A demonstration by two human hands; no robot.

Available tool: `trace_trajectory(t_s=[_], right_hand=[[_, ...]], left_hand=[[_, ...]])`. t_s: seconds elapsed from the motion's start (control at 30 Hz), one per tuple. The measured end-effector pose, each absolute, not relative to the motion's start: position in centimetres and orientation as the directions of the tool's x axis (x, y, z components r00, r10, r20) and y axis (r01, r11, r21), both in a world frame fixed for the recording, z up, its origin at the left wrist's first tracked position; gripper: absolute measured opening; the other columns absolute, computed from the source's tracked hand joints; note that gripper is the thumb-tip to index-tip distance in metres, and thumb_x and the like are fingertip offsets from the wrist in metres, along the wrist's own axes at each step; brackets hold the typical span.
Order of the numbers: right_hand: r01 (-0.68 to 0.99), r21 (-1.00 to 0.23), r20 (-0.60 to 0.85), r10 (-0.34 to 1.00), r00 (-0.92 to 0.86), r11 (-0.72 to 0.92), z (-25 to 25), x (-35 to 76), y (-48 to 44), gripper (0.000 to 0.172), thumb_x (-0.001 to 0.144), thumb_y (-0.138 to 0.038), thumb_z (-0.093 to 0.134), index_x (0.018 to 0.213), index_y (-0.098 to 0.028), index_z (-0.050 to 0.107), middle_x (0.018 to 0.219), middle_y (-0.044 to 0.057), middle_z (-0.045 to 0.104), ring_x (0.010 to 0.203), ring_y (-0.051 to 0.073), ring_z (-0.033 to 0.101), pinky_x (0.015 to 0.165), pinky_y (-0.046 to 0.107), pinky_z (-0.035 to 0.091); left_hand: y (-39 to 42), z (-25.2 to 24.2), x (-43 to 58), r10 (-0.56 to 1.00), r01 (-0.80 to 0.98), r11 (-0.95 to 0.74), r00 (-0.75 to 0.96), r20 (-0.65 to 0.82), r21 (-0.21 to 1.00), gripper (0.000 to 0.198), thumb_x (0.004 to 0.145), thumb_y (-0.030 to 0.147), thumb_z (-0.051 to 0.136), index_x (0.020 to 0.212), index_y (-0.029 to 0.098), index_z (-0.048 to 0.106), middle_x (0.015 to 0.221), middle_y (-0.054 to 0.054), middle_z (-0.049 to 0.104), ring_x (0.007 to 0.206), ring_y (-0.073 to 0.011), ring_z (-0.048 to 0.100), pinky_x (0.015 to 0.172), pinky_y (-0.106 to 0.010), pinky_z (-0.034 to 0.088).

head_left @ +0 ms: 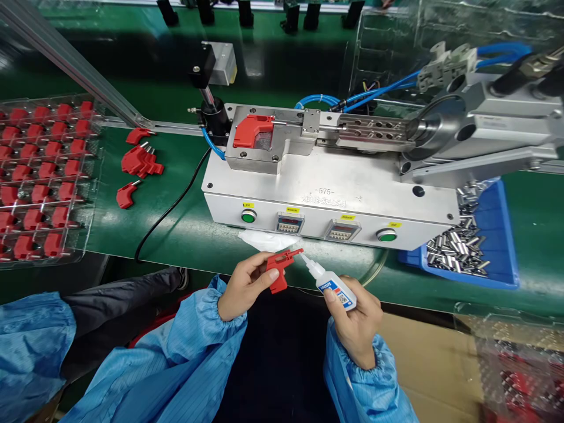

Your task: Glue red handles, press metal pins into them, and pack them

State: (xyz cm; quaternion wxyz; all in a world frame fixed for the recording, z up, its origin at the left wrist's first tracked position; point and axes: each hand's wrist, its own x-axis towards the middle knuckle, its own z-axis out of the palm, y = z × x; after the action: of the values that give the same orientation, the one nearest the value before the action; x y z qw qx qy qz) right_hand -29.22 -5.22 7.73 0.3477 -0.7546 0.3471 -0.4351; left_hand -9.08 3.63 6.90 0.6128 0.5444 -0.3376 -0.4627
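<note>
My left hand [244,283] grips a small red plastic part [281,267] in front of the press machine. My right hand [355,317] holds a white Loctite glue bottle [331,283], and the bottle's nozzle touches the tip of the red part. Another red part [252,130] sits in the fixture on top of the grey machine [326,194]. Both arms wear blue sleeves.
A clear tray [86,235] filled with several red parts lies at the left, with loose red parts [140,160] beside it. A blue bin [500,235] of small metal sleeves stands at the right. A pneumatic cylinder [484,123] with blue hoses overhangs it. A black cable [171,205] crosses the green mat.
</note>
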Motion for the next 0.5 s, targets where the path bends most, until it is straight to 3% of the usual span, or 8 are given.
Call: trace_trajectory(t_s=[0.5], right_hand=[[-0.217,-0.843,0.386,-0.835,0.393,-0.492,7.77,-29.18,-5.12,0.019,0.096,-0.033,0.066,0.084,-0.019,0.069,0.06,-0.003,0.052,0.047,0.01,0.038,0.046,0.026,0.034]], left_hand=[[3.64,6.99,-9.23,-0.934,0.232,-0.031,0.34,-0.11,0.972,0.037,0.091,0.047,0.079,0.112,0.016,0.079,0.094,-0.006,0.078,0.084,-0.0177,0.072,0.077,-0.026,0.059]])
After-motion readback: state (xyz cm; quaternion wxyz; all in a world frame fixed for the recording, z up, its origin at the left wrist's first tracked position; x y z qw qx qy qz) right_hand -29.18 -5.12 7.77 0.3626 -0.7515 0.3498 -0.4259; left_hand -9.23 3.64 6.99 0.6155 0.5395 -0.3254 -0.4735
